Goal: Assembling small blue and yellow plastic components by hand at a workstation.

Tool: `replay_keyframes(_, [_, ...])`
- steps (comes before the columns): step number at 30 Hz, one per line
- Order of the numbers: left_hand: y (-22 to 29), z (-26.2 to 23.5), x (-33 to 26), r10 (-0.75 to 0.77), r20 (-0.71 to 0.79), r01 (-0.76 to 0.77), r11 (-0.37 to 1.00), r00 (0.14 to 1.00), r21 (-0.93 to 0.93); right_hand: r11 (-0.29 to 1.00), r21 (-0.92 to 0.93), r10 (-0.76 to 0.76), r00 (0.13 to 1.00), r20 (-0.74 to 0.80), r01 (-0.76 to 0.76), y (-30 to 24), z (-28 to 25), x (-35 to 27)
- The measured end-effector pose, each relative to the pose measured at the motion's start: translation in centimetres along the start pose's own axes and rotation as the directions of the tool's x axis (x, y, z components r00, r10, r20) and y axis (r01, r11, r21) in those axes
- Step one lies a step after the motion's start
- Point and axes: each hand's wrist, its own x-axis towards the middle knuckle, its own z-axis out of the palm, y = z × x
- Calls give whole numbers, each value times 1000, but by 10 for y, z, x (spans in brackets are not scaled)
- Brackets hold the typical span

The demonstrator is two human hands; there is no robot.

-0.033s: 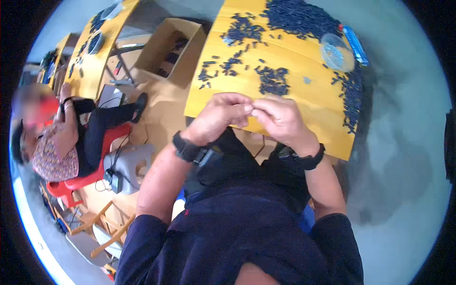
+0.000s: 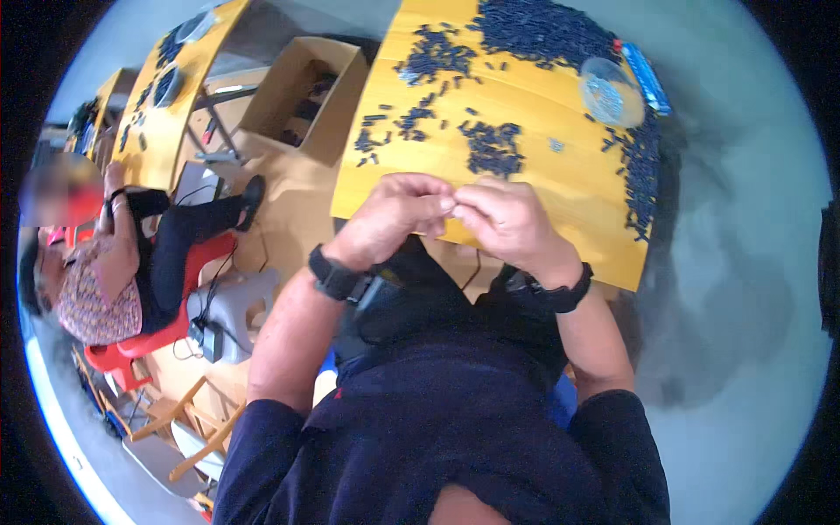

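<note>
Above the near edge of the yellow table (image 2: 420,164), my left hand (image 2: 398,214) and my right hand (image 2: 507,219) meet at the fingertips. Both are closed in a pinch, thumbs against forefingers. Whatever lies between the fingertips is too small or hidden to make out. Just beyond them lies a cluster of small black pieces (image 2: 492,147). A few small silvery parts (image 2: 556,145) rest to its right. A round clear tub (image 2: 605,98) holding small silvery parts stands farther right.
A large heap of black pieces (image 2: 542,33) covers the far end, with more along the right edge (image 2: 641,166). Beside the tub lies a blue box (image 2: 646,79). An open cardboard box (image 2: 302,101) stands left; a seated person (image 2: 105,271) is farther left.
The whole view has shifted slightly, so the table and hands appear a little farther left. The pinch of both hands looks the same.
</note>
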Motion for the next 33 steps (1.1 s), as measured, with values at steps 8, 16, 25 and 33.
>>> replay_keyframes(8, [-2,-7,5,-217,179,192,970,960,149,991,-115,-46,981,188,69,3,-5,-20])
replay_keyframes(16, [-16,-10,14,-243,109,235,969,964,79,928,-53,349,910,-225,-369,63,-29,-42])
replay_keyframes(25, [-28,-17,15,-259,40,253,961,965,110,753,-490,400,897,-190,-440,133,-79,-22])
replay_keyframes(33, [-23,-18,7,-224,19,218,965,974,146,621,-663,479,872,-102,-418,144,-75,-10])
